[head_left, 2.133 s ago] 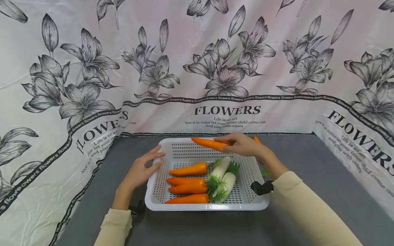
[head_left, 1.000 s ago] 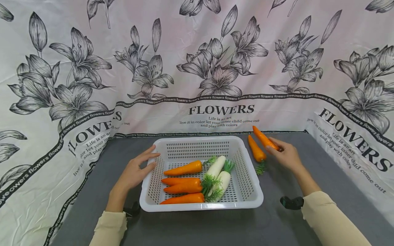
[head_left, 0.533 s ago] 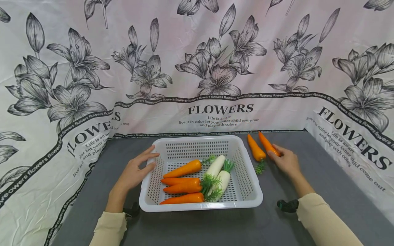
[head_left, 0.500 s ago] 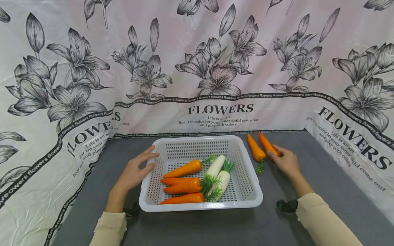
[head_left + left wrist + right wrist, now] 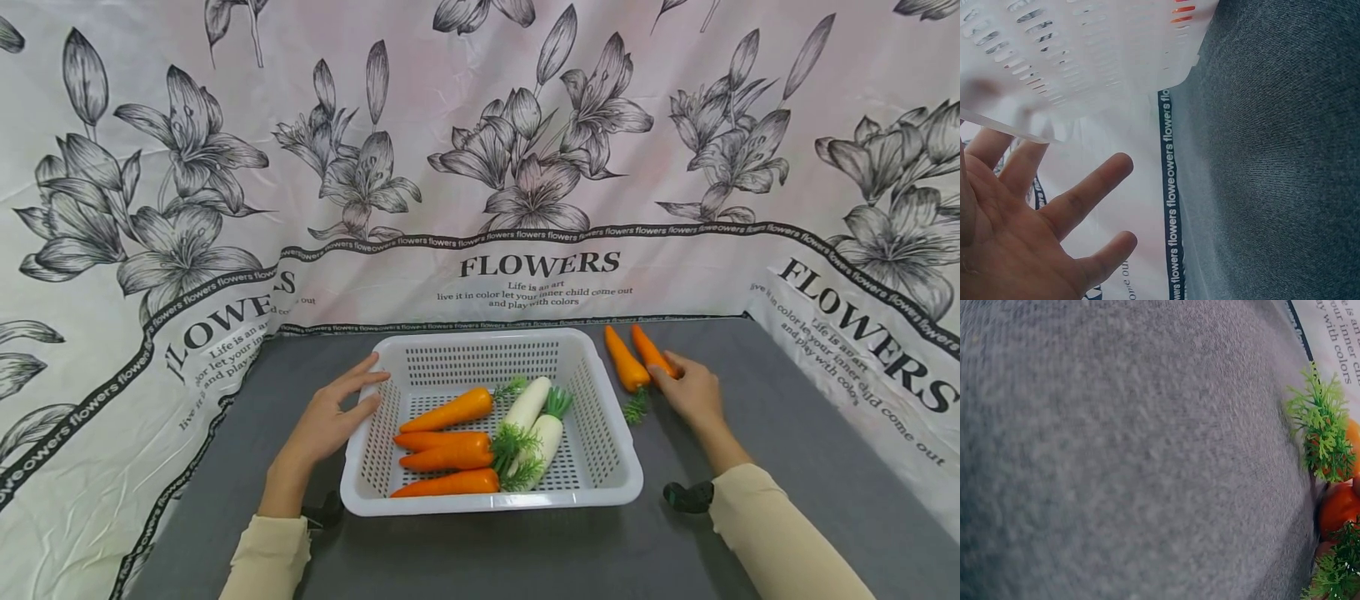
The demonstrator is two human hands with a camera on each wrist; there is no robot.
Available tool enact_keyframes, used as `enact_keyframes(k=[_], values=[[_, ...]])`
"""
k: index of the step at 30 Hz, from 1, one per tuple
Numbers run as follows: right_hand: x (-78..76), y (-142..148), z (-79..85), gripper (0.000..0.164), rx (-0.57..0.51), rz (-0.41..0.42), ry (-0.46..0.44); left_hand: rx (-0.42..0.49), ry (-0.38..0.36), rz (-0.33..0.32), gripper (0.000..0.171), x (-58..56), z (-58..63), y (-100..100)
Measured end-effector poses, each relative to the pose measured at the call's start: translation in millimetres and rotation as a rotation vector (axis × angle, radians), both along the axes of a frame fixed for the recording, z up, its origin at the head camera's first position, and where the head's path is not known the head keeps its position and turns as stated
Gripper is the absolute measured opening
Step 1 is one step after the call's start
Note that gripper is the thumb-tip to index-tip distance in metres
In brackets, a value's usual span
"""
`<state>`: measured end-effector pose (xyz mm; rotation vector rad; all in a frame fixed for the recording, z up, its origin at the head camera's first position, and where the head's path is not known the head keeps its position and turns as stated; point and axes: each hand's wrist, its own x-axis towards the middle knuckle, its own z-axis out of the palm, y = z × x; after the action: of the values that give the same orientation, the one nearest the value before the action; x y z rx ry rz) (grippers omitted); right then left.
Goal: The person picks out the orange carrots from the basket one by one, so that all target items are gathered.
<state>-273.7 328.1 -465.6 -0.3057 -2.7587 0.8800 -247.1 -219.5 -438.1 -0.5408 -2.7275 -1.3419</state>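
Note:
My right hand [image 5: 692, 396] holds an orange carrot [image 5: 652, 350] by its thick end, low at the table behind the basket's right side. Beside it lies another carrot [image 5: 624, 360] with a green top. At the edge of the right wrist view are the held carrot [image 5: 1337, 511] and leafy greens [image 5: 1321, 425]; most of the hand is outside. My left hand [image 5: 326, 421] touches the left rim of a white perforated basket [image 5: 495, 502] with extended fingers. Spread fingers [image 5: 1091, 194] show in the left wrist view, some partly hidden behind the rim.
Inside the basket lie several carrots [image 5: 450, 454], tips leftward, and two white radishes [image 5: 546, 442] with green tops. A grey cloth [image 5: 480, 554] covers the table. Flower-printed curtain [image 5: 540, 283] closes off the back and both sides.
The carrot in my right hand was above the basket's back; it has moved right and down to beside the other carrot. Over the last half second little differs. My left hand stays at the rim.

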Motion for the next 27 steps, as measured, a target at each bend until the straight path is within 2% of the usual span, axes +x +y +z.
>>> enact_keyframes(k=[12, 27], values=[[0.0, -5.7, 4.0, 0.063, -0.007, -0.043, -0.068, -0.001, -0.003, 0.005, 0.042, 1.0, 0.9, 2.1], [-2.9, 5.5, 6.1, 0.067, 0.031, -0.018, -0.087, -0.013, 0.007, 0.005, 0.042, 1.3, 1.0, 1.6]])
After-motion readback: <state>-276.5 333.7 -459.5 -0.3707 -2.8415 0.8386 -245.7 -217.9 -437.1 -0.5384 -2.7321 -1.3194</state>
